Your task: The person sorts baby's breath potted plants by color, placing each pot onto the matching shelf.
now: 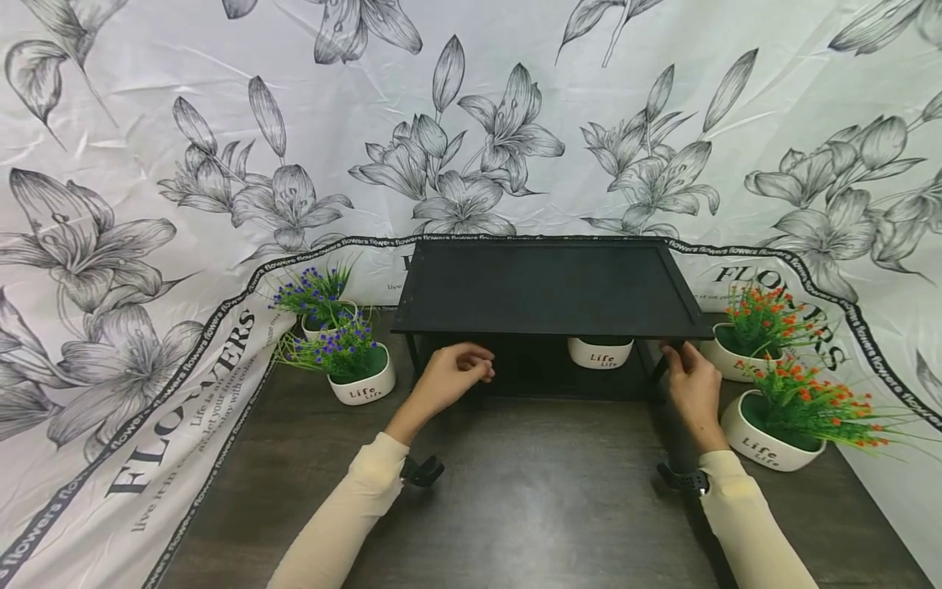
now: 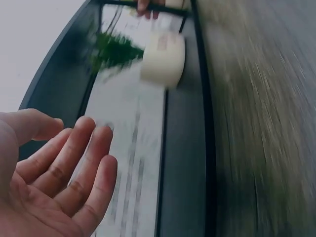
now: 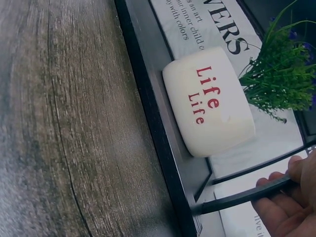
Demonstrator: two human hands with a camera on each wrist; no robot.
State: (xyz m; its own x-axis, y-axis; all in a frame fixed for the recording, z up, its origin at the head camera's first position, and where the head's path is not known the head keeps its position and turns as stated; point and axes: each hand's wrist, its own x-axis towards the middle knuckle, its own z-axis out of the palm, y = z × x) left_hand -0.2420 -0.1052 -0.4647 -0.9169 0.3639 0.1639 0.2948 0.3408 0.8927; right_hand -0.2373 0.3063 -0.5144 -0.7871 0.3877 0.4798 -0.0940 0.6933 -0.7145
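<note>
A black two-tier shelf [image 1: 552, 286] stands against the cloth backdrop. My right hand [image 1: 693, 384] holds its right side; in the right wrist view, thumb and fingers curl around a black leg [image 3: 247, 196]. At the shelf's front left, my left hand [image 1: 456, 372] has nothing in it. Its fingers [image 2: 101, 182] bend loosely in the left wrist view, apart from the frame. On the lower tier sits a white pot [image 1: 601, 353] with red "Life" lettering [image 3: 210, 101]. Its green plant [image 3: 281, 74] with purple flowers is hidden under the top board in the head view.
Two white pots with purple flowers [image 1: 361, 384] stand left of the shelf. To its right are two pots with orange flowers [image 1: 773, 433], close to my right wrist. A dark wood-grain table [image 1: 545, 491] lies in front, and floral cloth [image 1: 471, 123] rises behind.
</note>
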